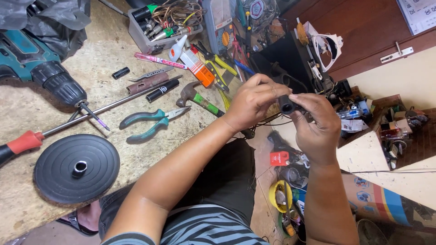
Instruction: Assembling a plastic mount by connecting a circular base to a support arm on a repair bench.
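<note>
Hands meet above the edge of the surface (104, 68), both closed on a small black tube (287, 107). The tube is short and hollow, its open end turned toward the camera. The left hand (252, 102) pinches it from the left with thumb and fingertips; the right hand (318, 124) grips it from the right, thumb on top. It is held in the air, clear of the surface.

Just left of the left hand lies a hammer (197, 99) with a green-banded handle, and beside that a pair of teal-handled pliers (152, 122). Further left a long screwdriver (68, 124) with a red grip crosses the surface, next to a teal power drill (43, 68). A black ribbed disc (76, 169) with a metal hub sits near the front edge. At the back stands a grey tray (150, 34) of small parts and wires.
</note>
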